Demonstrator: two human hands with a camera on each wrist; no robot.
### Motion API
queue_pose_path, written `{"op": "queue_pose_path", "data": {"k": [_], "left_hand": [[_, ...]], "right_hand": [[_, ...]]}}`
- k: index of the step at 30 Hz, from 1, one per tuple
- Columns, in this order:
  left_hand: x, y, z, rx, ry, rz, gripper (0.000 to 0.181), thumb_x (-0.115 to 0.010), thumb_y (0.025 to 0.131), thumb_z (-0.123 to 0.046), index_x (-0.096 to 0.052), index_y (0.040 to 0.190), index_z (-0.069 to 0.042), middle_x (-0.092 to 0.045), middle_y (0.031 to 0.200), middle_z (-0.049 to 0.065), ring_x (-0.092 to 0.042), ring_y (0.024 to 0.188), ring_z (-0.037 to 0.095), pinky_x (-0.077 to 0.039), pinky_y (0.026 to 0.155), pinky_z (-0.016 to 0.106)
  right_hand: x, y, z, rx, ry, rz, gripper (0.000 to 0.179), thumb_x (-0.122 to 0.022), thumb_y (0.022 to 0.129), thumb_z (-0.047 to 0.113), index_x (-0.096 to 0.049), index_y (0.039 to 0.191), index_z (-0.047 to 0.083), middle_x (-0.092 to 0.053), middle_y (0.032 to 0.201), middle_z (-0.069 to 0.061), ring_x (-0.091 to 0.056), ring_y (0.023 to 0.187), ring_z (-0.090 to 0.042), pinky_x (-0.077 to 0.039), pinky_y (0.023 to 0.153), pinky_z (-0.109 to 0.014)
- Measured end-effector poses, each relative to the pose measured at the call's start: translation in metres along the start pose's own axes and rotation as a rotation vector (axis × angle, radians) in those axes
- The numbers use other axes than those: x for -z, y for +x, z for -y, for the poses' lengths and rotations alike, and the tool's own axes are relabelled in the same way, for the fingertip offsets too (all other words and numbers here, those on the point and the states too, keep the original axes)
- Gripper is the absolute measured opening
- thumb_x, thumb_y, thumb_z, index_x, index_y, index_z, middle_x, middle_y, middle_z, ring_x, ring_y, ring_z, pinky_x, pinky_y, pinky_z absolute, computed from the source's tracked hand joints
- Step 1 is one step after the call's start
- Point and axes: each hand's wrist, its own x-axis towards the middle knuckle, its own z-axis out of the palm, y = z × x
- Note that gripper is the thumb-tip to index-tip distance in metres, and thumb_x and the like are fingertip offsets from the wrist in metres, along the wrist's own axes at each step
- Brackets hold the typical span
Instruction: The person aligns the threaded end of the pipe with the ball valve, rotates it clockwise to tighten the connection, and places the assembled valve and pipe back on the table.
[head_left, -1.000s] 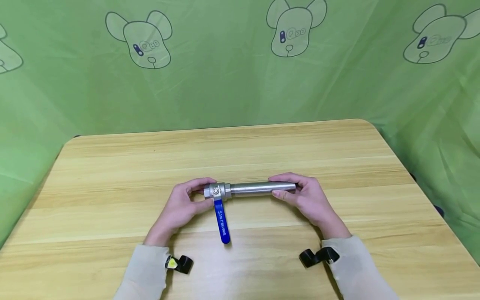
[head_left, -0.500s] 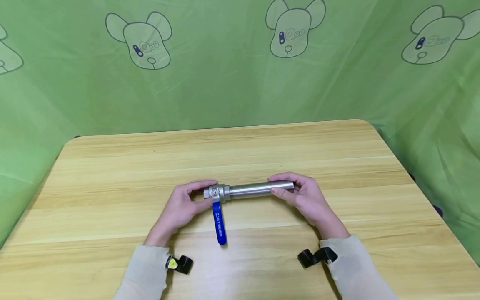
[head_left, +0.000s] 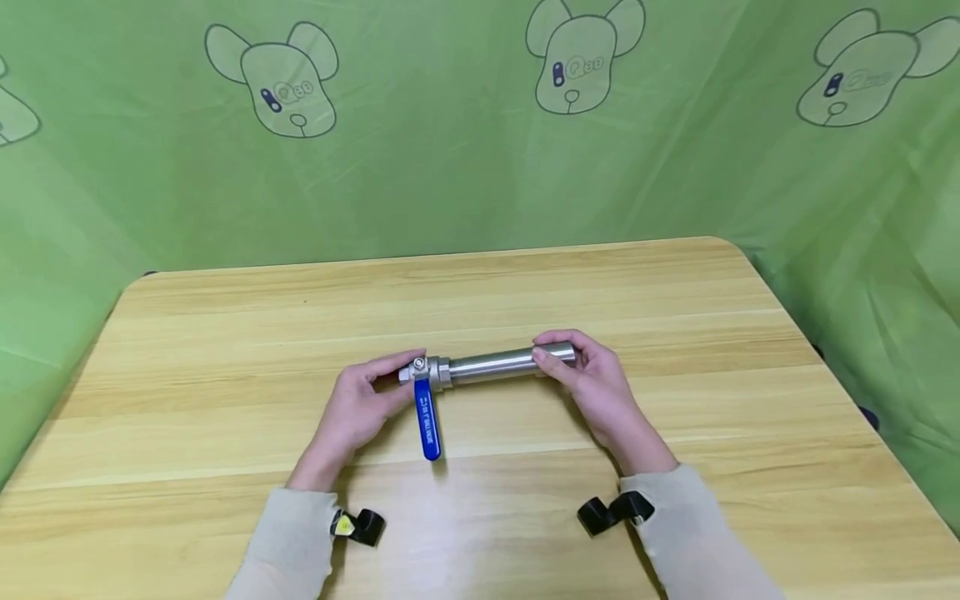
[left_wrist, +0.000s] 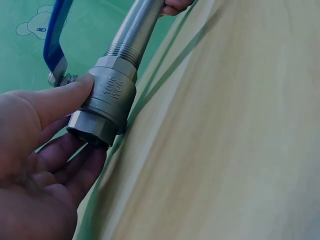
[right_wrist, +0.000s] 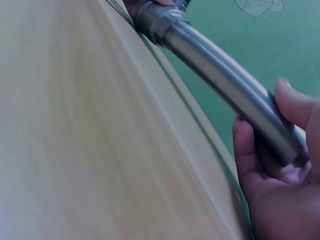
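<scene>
A metal ball valve point(head_left: 438, 372) with a blue lever handle point(head_left: 427, 421) is joined to a steel pipe point(head_left: 491, 365). Thumb and fingers of my left hand point(head_left: 362, 406) grip the valve body at its left end. In the left wrist view, raised lettering shows on the valve body point(left_wrist: 107, 92), and a few pipe threads point(left_wrist: 123, 51) are bare where the pipe enters it. Around the pipe's far end my right hand point(head_left: 596, 389) has its thumb on the near side and fingers behind. The lever points toward the person, across the line of the pipe.
A wood-grain table point(head_left: 225, 350) lies beneath both hands. Green cloth point(head_left: 435, 167) with printed bear heads hangs behind and beside it. Black camera mounts point(head_left: 615, 512) sit on both wrists, over light sleeves.
The pipe's right end has risen and shifted left with my right hand, so the pipe slants up to the right. The valve and lever have moved slightly left and up. Both grips persist.
</scene>
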Motion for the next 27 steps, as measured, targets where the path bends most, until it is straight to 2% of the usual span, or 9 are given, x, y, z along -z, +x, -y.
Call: {"op": "queue_pose_path", "data": {"k": [4,9,13,16,19,22,24,27], "left_hand": [[0.0011,0.0001,0.002,0.038,0.014,0.0,0.048,-0.082,0.095,-0.012,-0.073,0.141,-0.024,-0.07,0.147,0.005,-0.064,0.139,0.03,-0.051,0.119,0.05],[0.0027,0.0013,0.0009,0.006,0.084,0.006,0.05,-0.082,0.094,-0.011,-0.072,0.141,-0.022,-0.071,0.145,0.007,-0.066,0.135,0.031,-0.053,0.114,0.049],[0.0024,0.0014,0.0004,-0.006,0.103,0.024,0.059,-0.085,0.09,-0.009,-0.069,0.145,-0.019,-0.07,0.147,0.01,-0.068,0.131,0.031,-0.056,0.111,0.048],[0.0013,0.001,0.0008,-0.006,0.106,0.027,0.065,-0.087,0.087,-0.005,-0.067,0.147,-0.019,-0.068,0.149,0.011,-0.068,0.132,0.031,-0.056,0.113,0.048],[-0.0001,0.0012,0.0018,-0.022,0.113,0.016,0.064,-0.085,0.086,0.0,-0.069,0.146,-0.018,-0.068,0.149,0.013,-0.068,0.133,0.032,-0.056,0.115,0.049],[-0.0008,0.0015,0.0029,-0.028,0.117,0.011,0.062,-0.084,0.087,0.001,-0.07,0.144,-0.018,-0.07,0.147,0.013,-0.069,0.132,0.033,-0.057,0.114,0.049],[-0.001,0.0015,0.0034,-0.025,0.117,0.008,0.061,-0.085,0.088,0.0,-0.07,0.144,-0.019,-0.071,0.145,0.013,-0.07,0.131,0.032,-0.057,0.114,0.049],[-0.0009,0.0017,0.0039,-0.007,0.109,0.006,0.06,-0.086,0.088,-0.003,-0.071,0.144,-0.021,-0.071,0.144,0.012,-0.07,0.131,0.031,-0.056,0.114,0.049]], "right_hand": [[-0.0062,0.0006,0.0,-0.014,0.032,-0.022,0.039,-0.071,0.105,0.018,-0.063,0.138,-0.003,-0.065,0.124,-0.002,-0.067,0.103,-0.009,-0.062,0.094,-0.019],[-0.0085,0.001,0.0003,-0.003,0.059,-0.024,0.041,-0.069,0.106,0.017,-0.059,0.139,-0.006,-0.062,0.128,-0.006,-0.069,0.105,-0.01,-0.062,0.098,-0.021],[-0.0094,0.0019,-0.0001,0.008,0.066,-0.023,0.04,-0.068,0.107,0.017,-0.059,0.136,-0.008,-0.062,0.127,-0.007,-0.069,0.105,-0.011,-0.062,0.099,-0.022],[-0.0106,0.0022,0.0001,0.008,0.067,-0.025,0.038,-0.068,0.107,0.016,-0.059,0.135,-0.008,-0.062,0.126,-0.007,-0.07,0.104,-0.011,-0.062,0.099,-0.022],[-0.0112,0.002,0.0006,0.001,0.046,-0.025,0.038,-0.068,0.107,0.017,-0.06,0.136,-0.007,-0.063,0.126,-0.01,-0.071,0.102,-0.012,-0.063,0.099,-0.022],[-0.011,0.0007,0.0016,-0.003,-0.02,-0.024,0.039,-0.066,0.109,0.022,-0.061,0.139,-0.002,-0.065,0.13,-0.015,-0.072,0.1,-0.012,-0.062,0.098,-0.02],[-0.0105,-0.0011,0.0025,0.009,-0.06,-0.016,0.041,-0.061,0.111,0.026,-0.06,0.144,0.002,-0.064,0.134,-0.018,-0.071,0.101,-0.009,-0.061,0.097,-0.017],[-0.009,-0.0041,0.003,0.069,0.01,0.042,0.046,-0.047,0.113,0.016,-0.05,0.156,0.001,-0.059,0.141,-0.026,-0.07,0.105,-0.01,-0.06,0.098,-0.02]]}}
